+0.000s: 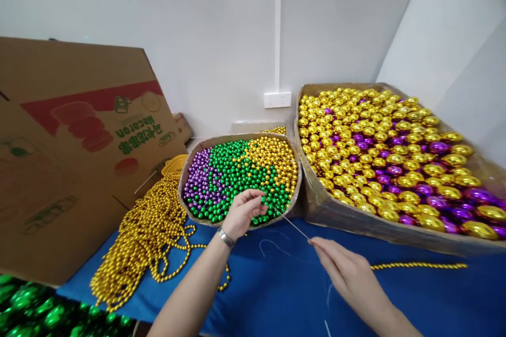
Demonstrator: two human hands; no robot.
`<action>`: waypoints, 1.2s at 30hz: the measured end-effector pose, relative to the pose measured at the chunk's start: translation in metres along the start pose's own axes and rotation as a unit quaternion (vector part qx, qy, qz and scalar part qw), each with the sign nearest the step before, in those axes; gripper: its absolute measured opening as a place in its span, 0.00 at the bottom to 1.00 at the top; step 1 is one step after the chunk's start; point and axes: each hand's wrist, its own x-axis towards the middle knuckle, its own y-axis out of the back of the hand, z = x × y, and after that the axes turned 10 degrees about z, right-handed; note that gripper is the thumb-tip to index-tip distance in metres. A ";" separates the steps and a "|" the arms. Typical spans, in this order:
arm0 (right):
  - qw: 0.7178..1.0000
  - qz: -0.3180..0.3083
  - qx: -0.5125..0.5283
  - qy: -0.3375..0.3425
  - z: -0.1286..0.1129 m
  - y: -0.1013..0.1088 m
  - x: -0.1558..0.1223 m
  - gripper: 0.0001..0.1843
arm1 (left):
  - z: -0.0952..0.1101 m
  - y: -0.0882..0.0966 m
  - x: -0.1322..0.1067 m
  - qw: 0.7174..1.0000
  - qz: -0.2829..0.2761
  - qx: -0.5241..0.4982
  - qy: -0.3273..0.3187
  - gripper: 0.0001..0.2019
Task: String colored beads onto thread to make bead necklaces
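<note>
My left hand point(245, 211), with a metal watch on the wrist, pinches a green bead point(263, 200) over the front edge of a box of small beads point(241, 179). Those beads are purple on the left, green in the middle and gold on the right. Lower and to the right, my right hand point(343, 268) grips the end of a long thin needle point(293, 226) between thumb and fingers. The needle's far tip points up-left at the green bead; whether it has entered the bead I cannot tell. Pale thread point(276, 247) curls on the blue cloth below.
A box of large gold and purple beads point(367, 158) stands at the right. Gold bead strings point(146, 231) are heaped at the left before a cardboard carton point(79, 158). One gold strand point(419, 265) lies on the blue cloth point(276, 295). Large green beads point(35, 305) show lower left.
</note>
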 end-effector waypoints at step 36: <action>0.994 0.043 0.004 -0.101 0.024 -0.003 -0.044 0.13 | 0.035 -0.057 -0.008 0.994 -0.061 -0.093 -0.004 0.15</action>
